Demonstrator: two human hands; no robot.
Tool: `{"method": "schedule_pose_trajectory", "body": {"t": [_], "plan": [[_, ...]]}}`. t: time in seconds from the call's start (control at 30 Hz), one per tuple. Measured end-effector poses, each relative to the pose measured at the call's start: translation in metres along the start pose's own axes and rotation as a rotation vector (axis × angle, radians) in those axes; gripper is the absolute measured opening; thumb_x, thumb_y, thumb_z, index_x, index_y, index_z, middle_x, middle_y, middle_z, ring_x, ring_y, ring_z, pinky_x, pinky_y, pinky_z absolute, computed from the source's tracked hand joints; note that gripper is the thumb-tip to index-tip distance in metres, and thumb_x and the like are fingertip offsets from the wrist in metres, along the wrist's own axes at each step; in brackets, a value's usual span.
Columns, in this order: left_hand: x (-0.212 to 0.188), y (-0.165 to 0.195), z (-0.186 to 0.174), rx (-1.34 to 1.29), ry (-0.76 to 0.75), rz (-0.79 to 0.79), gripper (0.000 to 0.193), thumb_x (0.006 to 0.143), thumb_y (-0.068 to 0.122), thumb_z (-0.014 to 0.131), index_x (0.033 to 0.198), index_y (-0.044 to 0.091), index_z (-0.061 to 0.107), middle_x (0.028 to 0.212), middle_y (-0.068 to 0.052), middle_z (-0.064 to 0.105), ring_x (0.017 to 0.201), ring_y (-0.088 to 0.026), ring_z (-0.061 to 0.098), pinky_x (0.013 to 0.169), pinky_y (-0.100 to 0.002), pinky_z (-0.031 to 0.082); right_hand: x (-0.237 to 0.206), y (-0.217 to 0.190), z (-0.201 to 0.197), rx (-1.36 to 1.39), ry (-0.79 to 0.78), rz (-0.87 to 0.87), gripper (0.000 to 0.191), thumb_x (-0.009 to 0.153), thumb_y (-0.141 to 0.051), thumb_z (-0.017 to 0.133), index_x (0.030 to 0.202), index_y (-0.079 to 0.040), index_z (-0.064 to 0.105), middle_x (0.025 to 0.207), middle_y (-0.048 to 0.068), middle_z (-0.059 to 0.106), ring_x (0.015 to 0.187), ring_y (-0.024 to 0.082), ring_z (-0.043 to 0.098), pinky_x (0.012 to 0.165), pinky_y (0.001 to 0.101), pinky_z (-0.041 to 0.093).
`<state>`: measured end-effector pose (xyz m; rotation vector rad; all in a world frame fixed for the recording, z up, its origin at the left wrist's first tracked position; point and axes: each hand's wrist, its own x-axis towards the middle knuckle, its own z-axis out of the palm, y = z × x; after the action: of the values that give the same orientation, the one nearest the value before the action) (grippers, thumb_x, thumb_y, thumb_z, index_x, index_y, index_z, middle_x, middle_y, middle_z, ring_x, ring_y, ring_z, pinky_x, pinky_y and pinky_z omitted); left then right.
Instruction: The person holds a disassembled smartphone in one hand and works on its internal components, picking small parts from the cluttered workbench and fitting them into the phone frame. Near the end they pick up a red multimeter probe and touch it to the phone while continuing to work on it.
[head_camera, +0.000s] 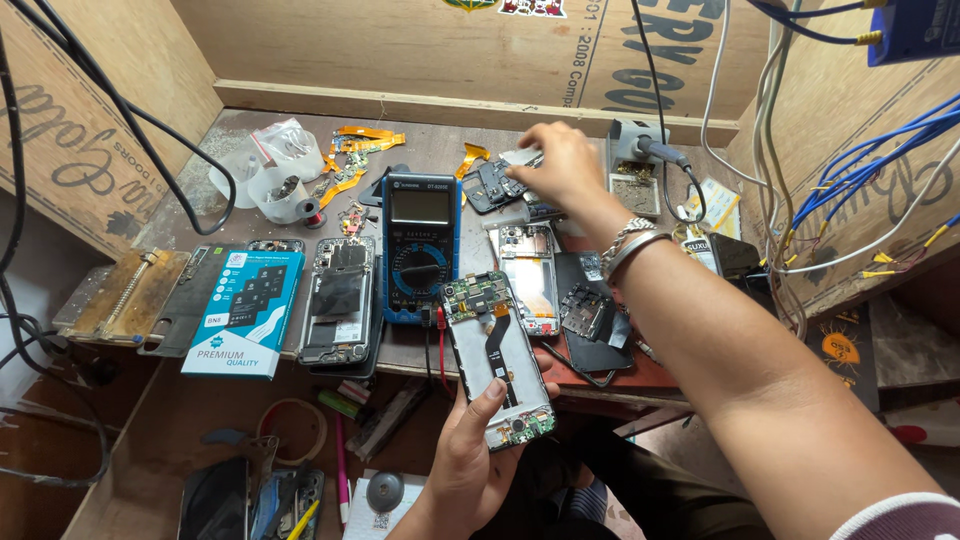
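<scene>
Phone (497, 357) with back removed, circuit boards exposed, is gripped in your left hand (470, 460) below the bench (200, 200) edge; your right hand (556, 163), fingers closed on small parts (492, 183), reaches beyond the multimeter (420, 245). Reassembly remains undone.

Blue-cased multimeter (421, 247), boxed battery pack (243, 312), opened phone chassis (338, 300), soldering iron (664, 153) and orange flex cables (358, 150) are laid out on the workbench (200, 190).
</scene>
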<state>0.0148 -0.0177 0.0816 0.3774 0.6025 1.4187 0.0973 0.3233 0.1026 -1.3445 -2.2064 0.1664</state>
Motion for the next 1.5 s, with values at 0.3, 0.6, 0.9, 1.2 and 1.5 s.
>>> {"method": "schedule_pose_trajectory", "body": {"t": [0.3, 0.6, 0.9, 1.2, 1.5], "plan": [[0.001, -0.002, -0.004, 0.028, -0.016, 0.050, 0.057, 0.096, 0.025, 0.057, 0.146, 0.002, 0.042, 0.131, -0.018, 0.064, 0.111, -0.023, 0.068, 0.090, -0.035, 0.059, 0.004, -0.039, 0.024, 0.013, -0.114, 0.029, 0.040, 0.081, -0.036, 0.084, 0.111, -0.012, 0.074, 0.098, 0.015, 0.075, 0.095, 0.034, 0.072, 0.085, 0.0452, 0.056], [0.004, -0.007, -0.013, 0.026, 0.009, 0.043, 0.059, 0.095, 0.023, 0.056, 0.148, 0.004, 0.040, 0.130, -0.020, 0.064, 0.109, -0.024, 0.069, 0.090, -0.037, 0.060, 0.019, -0.018, 0.048, 0.285, -0.088, 0.227, 0.045, 0.069, -0.020, 0.091, 0.109, -0.010, 0.075, 0.100, 0.014, 0.076, 0.095, 0.027, 0.074, 0.084, 0.0391, 0.057], [0.002, -0.008, -0.008, 0.026, -0.015, 0.021, 0.058, 0.095, 0.024, 0.057, 0.147, 0.003, 0.042, 0.131, -0.018, 0.064, 0.110, -0.023, 0.069, 0.091, -0.035, 0.059, 0.040, 0.009, 0.056, 0.624, -0.239, 0.409, 0.040, 0.077, -0.010, 0.085, 0.114, -0.008, 0.070, 0.092, 0.008, 0.076, 0.074, 0.012, 0.072, 0.060, 0.0284, 0.060], [0.001, -0.006, -0.004, 0.054, -0.010, -0.004, 0.059, 0.095, 0.028, 0.058, 0.145, 0.001, 0.044, 0.128, -0.015, 0.065, 0.112, -0.022, 0.068, 0.092, -0.035, 0.058, 0.031, 0.003, 0.043, 0.648, -0.323, 0.427, 0.012, 0.090, -0.010, 0.073, 0.098, -0.001, 0.069, 0.083, 0.007, 0.071, 0.071, 0.013, 0.072, 0.058, 0.0261, 0.062], [0.001, -0.005, -0.001, 0.067, 0.005, -0.013, 0.059, 0.093, 0.028, 0.058, 0.145, 0.004, 0.044, 0.127, -0.014, 0.065, 0.111, -0.021, 0.068, 0.092, -0.035, 0.059, 0.019, -0.011, 0.021, 0.536, -0.316, 0.360, 0.034, 0.077, -0.001, 0.079, 0.108, -0.010, 0.070, 0.087, 0.004, 0.078, 0.068, 0.010, 0.073, 0.052, 0.0259, 0.055]]}}
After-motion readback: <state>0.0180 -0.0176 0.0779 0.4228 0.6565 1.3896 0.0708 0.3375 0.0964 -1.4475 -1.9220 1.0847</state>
